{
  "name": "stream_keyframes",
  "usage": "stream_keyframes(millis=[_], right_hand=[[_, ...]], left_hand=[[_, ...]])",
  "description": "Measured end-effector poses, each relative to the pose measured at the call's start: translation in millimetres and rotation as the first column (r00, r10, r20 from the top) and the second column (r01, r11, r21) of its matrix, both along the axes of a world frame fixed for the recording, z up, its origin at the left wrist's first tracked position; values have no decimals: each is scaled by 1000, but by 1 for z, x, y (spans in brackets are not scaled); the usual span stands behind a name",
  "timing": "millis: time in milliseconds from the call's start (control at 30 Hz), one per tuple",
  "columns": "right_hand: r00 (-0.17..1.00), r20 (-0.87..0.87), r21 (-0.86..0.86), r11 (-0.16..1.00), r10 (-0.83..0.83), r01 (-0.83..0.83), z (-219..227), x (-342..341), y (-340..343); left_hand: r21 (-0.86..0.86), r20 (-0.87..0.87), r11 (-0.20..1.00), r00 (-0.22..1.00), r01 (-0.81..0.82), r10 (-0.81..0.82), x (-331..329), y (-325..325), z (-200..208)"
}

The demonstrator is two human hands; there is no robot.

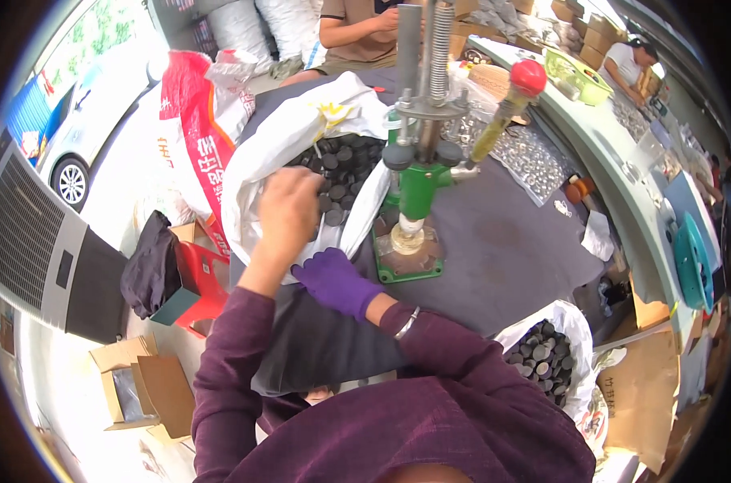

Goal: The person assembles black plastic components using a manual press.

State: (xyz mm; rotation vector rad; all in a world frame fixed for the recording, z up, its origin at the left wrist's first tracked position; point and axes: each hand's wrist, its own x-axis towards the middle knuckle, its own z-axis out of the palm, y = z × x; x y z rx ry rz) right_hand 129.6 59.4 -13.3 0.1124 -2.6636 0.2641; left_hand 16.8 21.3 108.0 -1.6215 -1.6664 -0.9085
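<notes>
A white woven bag (249, 165) lies open on the dark-covered table, full of round black caps (349, 169). My bare left hand (289, 208) is over the bag's mouth, beside the caps; its fingers are blurred and partly turned away, so what they hold is hidden. In a purple glove, my right hand (337, 283) is closed at the bag's near edge and appears to grip its rim. Just right of the bag stands a green hand press (420, 189) with a lever ending in a red ball knob (528, 78).
Clear bags of small shiny parts (530, 165) lie behind the press. Another white bag of black caps (543, 358) is by my right elbow. A red stool (200, 282) and an open carton (144, 386) stand left. Two people sit beyond the table.
</notes>
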Motion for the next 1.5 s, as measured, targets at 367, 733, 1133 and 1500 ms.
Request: stream_keyframes(millis=[367, 733, 1133, 1500], right_hand=[[995, -96, -165, 986, -32, 16, -35, -11, -4], [994, -85, 4, 998, 68, -68, 7, 8, 4], [991, -129, 89, 996, 24, -13, 0, 5, -14], [993, 8, 36, 993, 116, -116, 46, 108, -25]], left_hand=[[-488, 103, 866, 992, 112, -71, -57, 182, -80], [-614, -128, 747, 966, -256, 226, -33, 122, -68], [-428, 248, 904, 963, 13, 104, -16, -9, -98], [-116, 360, 991, 926, -72, 109, -8, -33, -91]])
